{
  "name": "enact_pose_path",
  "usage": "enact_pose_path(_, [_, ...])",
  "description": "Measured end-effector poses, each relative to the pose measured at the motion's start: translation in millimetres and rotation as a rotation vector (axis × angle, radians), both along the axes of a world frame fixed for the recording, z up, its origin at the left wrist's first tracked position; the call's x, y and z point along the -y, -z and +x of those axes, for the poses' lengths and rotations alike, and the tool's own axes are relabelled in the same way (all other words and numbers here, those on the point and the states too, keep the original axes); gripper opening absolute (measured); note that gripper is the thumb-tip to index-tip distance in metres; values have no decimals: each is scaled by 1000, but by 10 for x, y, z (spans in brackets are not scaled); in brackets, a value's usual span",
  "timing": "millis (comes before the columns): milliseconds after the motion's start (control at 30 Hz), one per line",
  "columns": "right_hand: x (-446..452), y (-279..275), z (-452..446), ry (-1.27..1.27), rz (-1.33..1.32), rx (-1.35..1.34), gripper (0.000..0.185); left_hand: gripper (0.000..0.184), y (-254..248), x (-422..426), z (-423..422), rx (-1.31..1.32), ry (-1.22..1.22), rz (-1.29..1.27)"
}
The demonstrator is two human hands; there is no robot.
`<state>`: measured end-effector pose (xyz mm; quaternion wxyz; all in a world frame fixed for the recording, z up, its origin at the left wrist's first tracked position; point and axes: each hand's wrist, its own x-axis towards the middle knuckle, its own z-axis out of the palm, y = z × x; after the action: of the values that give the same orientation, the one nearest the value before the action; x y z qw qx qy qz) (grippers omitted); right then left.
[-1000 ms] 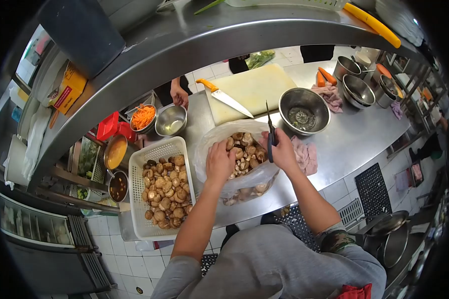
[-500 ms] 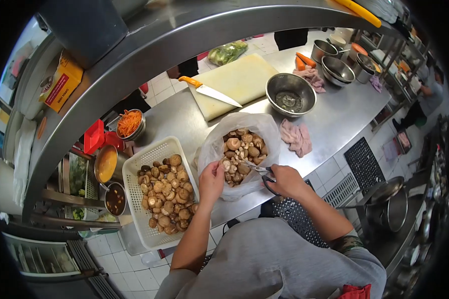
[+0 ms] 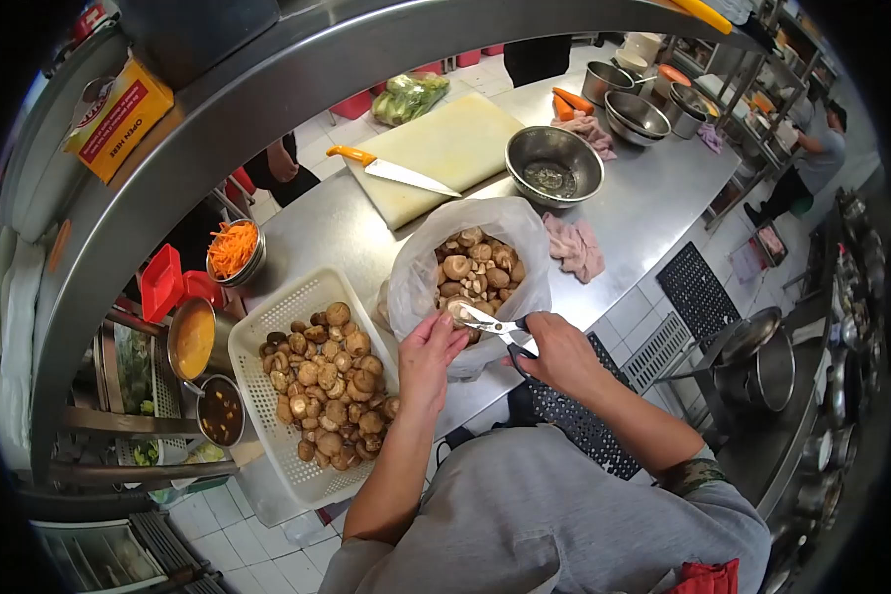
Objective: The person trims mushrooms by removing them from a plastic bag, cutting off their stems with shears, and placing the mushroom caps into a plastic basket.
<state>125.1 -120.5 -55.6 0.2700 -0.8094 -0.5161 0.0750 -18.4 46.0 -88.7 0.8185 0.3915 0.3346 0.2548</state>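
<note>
My left hand (image 3: 434, 358) pinches a mushroom (image 3: 461, 309) by its edge, pale underside up, over the near rim of a clear plastic bag (image 3: 413, 262). Black-handled scissors (image 3: 497, 325) are gripped in my right hand (image 3: 556, 351), their blades parted and reaching to that mushroom's stem. Inside the bag lie many brown mushrooms (image 3: 477, 265) and pale cut stems. To the left of the bag, a white perforated basket (image 3: 250, 346) holds a heap of more brown mushrooms (image 3: 332, 381).
A knife (image 3: 396, 172) lies on the cutting board (image 3: 455, 144) behind the bag. Nearby are a metal bowl (image 3: 554, 168), a pink cloth (image 3: 574, 247), carrots (image 3: 571, 101) and a bowl of shredded carrot (image 3: 234, 252). A steel shelf (image 3: 267, 94) arches overhead; a co-worker (image 3: 817, 158) stands far right.
The scissors' blades have opened wider at the mushroom, which now shows its pale underside. The whole view has shifted slightly, and a person's hand now shows behind the table at left.
</note>
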Motion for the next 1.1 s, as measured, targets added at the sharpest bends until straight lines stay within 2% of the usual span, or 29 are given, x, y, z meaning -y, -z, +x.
enact_pose_path(233, [-45, 120, -84, 15, -115, -27, 51, 37, 19, 7, -24, -62, 25, 62])
enact_pose_path(533, [-66, 465, -195, 115, -119, -93, 55, 36, 203, -196, -18, -186, 130, 111])
enact_pose_path(633, [-54, 491, -174, 105, -81, -13, 40, 37, 163, -163, -16, -210, 118, 126])
enact_pose_path(733, [-80, 457, -176, 108, -47, -32, 41, 37, 177, -146, -8, -217, 106, 147])
enact_pose_path(933, [-93, 475, -105, 78, -274, -326, 52, 35, 261, -201, 8, -257, 110, 187])
enact_pose_path(1100, [-6, 539, -102, 103, -76, -147, 56, 35, 298, -148, 13, -235, 83, 142])
